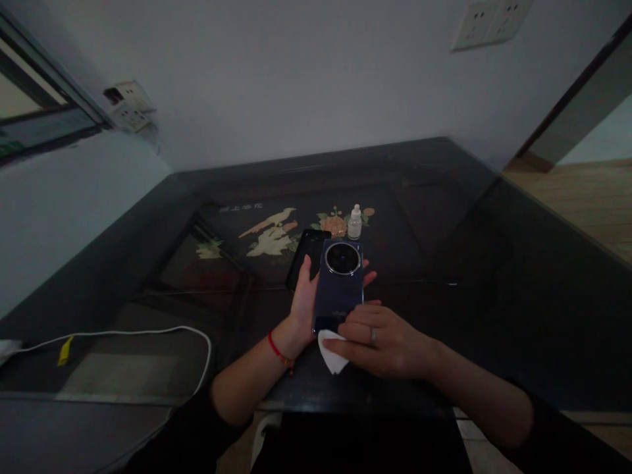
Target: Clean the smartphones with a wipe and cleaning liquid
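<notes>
A dark blue smartphone (340, 288) rests back side up in my left hand (302, 306), its big round camera ring at the far end. My left fingers wrap under it and show past its right edge. With my right hand (390, 339) I pinch a white wipe (332, 355) at the phone's near lower edge; the curled fingers lie against the phone's back. Behind the left thumb a black phone case (310, 249) lies on the table, partly covered by the hand and phone. Just beyond the phone stands a small white dropper bottle (354, 222), upright.
The dark glossy table (415, 217) carries a bird-and-flower picture (270, 240). A white cable (143, 332) with a yellow tag (64, 351) curves across the left side. Wall sockets (131, 105) sit above the table's far left, more sockets (491, 23) at upper right.
</notes>
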Demonstrator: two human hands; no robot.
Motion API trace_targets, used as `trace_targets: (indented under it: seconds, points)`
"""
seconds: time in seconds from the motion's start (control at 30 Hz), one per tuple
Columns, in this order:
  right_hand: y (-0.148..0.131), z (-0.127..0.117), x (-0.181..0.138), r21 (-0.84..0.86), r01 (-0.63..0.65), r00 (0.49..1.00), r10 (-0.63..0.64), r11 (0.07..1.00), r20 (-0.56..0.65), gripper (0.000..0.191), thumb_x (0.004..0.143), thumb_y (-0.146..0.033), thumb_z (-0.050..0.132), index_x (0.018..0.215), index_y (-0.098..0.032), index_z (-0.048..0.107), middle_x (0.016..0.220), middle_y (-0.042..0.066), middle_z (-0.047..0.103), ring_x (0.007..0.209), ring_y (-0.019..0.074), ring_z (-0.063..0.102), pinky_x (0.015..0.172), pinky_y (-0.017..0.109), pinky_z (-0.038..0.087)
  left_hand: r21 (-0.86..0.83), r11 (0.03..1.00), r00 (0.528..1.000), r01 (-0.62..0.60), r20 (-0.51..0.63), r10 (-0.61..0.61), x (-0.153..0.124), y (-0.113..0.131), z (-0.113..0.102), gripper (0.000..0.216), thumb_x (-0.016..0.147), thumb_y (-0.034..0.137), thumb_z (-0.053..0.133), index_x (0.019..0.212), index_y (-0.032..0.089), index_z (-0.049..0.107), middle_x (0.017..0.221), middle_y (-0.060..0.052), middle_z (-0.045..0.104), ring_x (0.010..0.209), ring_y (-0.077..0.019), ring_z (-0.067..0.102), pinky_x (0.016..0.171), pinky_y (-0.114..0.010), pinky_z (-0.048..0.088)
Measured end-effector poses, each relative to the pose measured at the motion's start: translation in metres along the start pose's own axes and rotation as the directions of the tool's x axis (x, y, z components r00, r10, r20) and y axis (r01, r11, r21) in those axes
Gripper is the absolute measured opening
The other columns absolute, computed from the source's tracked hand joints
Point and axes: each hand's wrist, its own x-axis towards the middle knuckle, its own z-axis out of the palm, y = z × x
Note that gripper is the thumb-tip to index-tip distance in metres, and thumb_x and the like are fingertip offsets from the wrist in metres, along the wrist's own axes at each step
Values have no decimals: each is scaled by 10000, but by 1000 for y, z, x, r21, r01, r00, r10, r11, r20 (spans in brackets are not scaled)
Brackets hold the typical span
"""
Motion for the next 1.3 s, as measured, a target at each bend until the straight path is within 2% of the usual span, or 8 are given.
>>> trace_targets:
  seconds: [0.17, 0.23, 0.5, 0.6, 0.73, 0.97, 1.2, 1.3]
  points:
    - [31, -7, -13, -127, -327, 942, 312, 937, -119, 243, 909, -88, 444, 1038, -159, 638, 785, 46, 633, 732, 147, 597, 672, 282, 517, 19, 999, 999, 37, -41, -36, -1, 5, 1, 774, 916, 645, 160, 1374, 100, 465, 1211, -155, 642, 1166, -282, 574, 1040, -422, 369]
    - [37, -9, -16, -135, -380, 922, 362, 915, -139, 243, 903, -85, 445, 1021, -158, 645, 799, 53, 634, 746, 153, 599, 683, 289, 522, 32, 999, 997, 26, -74, -24, -2, 2, 2, 720, 936, 605, 158, 1369, 126, 475, 1197, -147, 650, 1127, -284, 597, 1012, -432, 395]
    - [8, -9, -4, 74, -90, 991, 82, 993, 102, 234, 915, -132, 439, 1041, -143, 637, 749, 36, 637, 684, 136, 553, 623, 266, 480, 48, 999, 997, -24, 78, 21, 2, 6, -3, 776, 897, 673, 214, 1417, 139, 429, 1296, -145, 599, 1222, -303, 537, 1069, -449, 338]
    - [20, -13, -8, 4, -210, 978, 210, 978, 4, 246, 900, -104, 448, 1049, -153, 638, 773, 43, 641, 714, 140, 577, 654, 269, 498, 51, 999, 999, -9, 48, 6, 3, 9, -3, 782, 904, 664, 194, 1415, 121, 427, 1286, -159, 602, 1217, -308, 538, 1062, -468, 348]
    - [39, -18, -15, -55, -476, 871, 462, 878, -170, 259, 873, -69, 477, 1041, -169, 646, 798, 43, 632, 742, 145, 594, 677, 273, 512, 50, 998, 1000, 26, -5, -26, 0, 8, -1, 704, 922, 637, 193, 1413, 192, 428, 1235, -136, 633, 1163, -298, 577, 1013, -506, 388]
    - [33, -18, -14, 27, -280, 960, 281, 960, -15, 172, 840, -103, 524, 948, -167, 642, 796, 42, 648, 717, 148, 591, 693, 294, 512, 75, 996, 999, 47, -29, -45, -1, 5, 3, 721, 923, 627, 192, 1375, 143, 478, 1199, -159, 644, 1118, -298, 601, 998, -457, 411]
    - [55, -28, -21, -95, -583, 799, 548, 807, -247, 194, 793, -65, 503, 877, -175, 638, 769, 37, 640, 742, 170, 621, 670, 286, 487, 70, 992, 989, 108, 97, -114, -6, 1, 3, 732, 897, 675, 209, 1410, 201, 426, 1299, -156, 593, 1178, -357, 554, 986, -624, 352]
    - [57, -28, -21, -84, -649, 748, 613, 756, -254, 229, 798, -54, 489, 903, -177, 650, 804, 40, 657, 781, 180, 632, 709, 303, 488, 117, 981, 979, 158, 109, -170, -7, -5, 1, 682, 909, 650, 236, 1429, 235, 389, 1328, -151, 571, 1185, -383, 545, 969, -673, 324]
